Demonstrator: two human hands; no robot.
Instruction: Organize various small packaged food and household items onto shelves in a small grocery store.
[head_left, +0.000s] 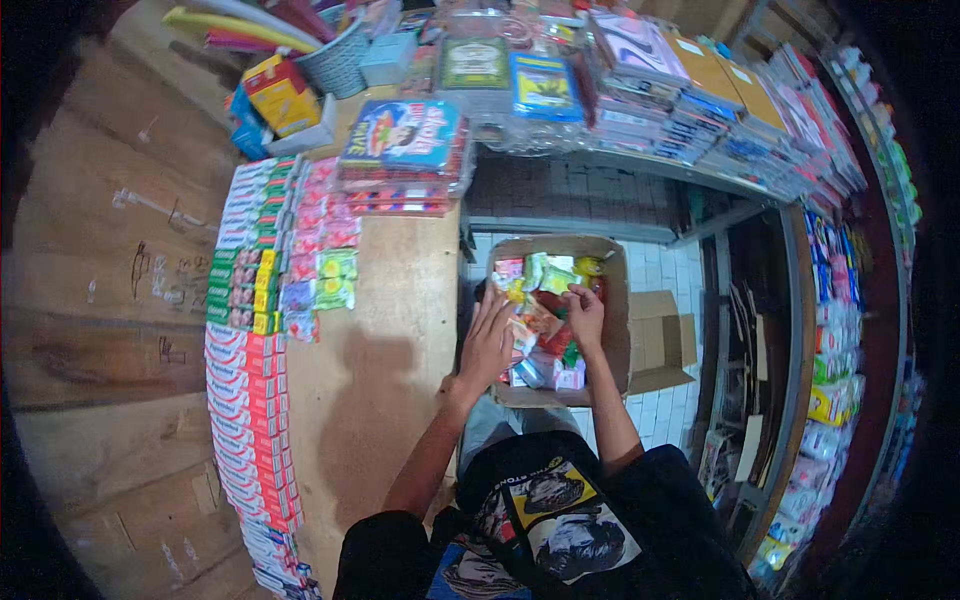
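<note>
An open cardboard box (616, 352) stands low in front of me, filled with mixed small packets and cartons. My right hand (586, 319) reaches in over its right side, thumb and fingertips pinching the edge of a green packet (559, 280) with a yellow print. Over the left rim lies my left hand (489, 341), fingers extended and slightly apart, with nothing visible in its grasp. Its fingertips are close to the packets, but whether they touch is unclear. Near the box's lower end lie a pale purple carton (569, 375) and a blue item (529, 373).
A wooden counter (390, 292) on the left bears stacked toothpaste boxes (251, 420), pink sachets (322, 202) and green soap packs (335, 279). Books (405, 131) and notebooks (637, 52) are piled along the far side. Another open carton (658, 337) sits on the tiled floor, right of the box.
</note>
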